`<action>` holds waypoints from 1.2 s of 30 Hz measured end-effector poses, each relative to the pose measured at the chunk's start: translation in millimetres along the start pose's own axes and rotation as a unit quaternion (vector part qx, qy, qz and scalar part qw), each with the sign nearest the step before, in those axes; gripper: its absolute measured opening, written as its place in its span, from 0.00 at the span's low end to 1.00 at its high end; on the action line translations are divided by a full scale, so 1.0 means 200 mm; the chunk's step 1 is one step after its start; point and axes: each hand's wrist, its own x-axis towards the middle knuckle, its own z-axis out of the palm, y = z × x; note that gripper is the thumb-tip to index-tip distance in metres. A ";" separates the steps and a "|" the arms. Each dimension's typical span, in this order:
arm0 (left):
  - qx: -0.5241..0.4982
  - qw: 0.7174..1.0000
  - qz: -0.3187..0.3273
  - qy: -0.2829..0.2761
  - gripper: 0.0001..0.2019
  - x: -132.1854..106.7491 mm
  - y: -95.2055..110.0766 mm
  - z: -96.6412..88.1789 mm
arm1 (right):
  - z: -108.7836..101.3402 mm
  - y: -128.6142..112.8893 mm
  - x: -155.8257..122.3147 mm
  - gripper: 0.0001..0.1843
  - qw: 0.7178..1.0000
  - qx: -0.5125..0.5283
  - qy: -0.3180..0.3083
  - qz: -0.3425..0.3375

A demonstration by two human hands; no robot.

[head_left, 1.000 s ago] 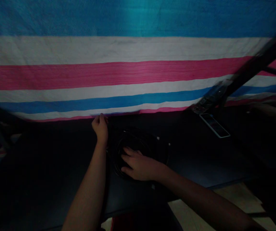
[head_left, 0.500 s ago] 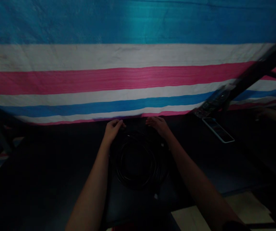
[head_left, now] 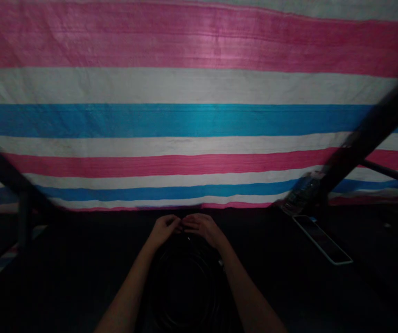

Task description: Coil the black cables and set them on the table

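Observation:
My left hand and my right hand meet at the far side of a coil of black cable, which lies on a dark table. Their fingertips close together around a small dark piece that looks like the cable's end. A thin bright point on the cable shows just below them. Most of the coil is lost in shadow, so its loops are hard to make out.
A pink, white and blue striped tarp fills the view beyond the table. Dark metal frame bars cross it. On the right lie a plastic water bottle and a flat white-edged device.
My hands have come together over the coil's far side, from apart. My right hand left the coil's top earlier. The view has tilted up, so the tarp's stripes sit lower.

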 end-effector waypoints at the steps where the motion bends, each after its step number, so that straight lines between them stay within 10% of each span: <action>1: 0.021 1.000 0.015 0.014 0.14 0.00 0.00 0.02 | 0.01 0.00 0.00 0.24 1.000 0.008 -0.014 0.006; 36: 0.151 0.987 0.049 -0.008 0.17 0.04 -0.11 0.02 | 0.00 0.06 0.04 0.18 0.994 0.073 -0.050 0.063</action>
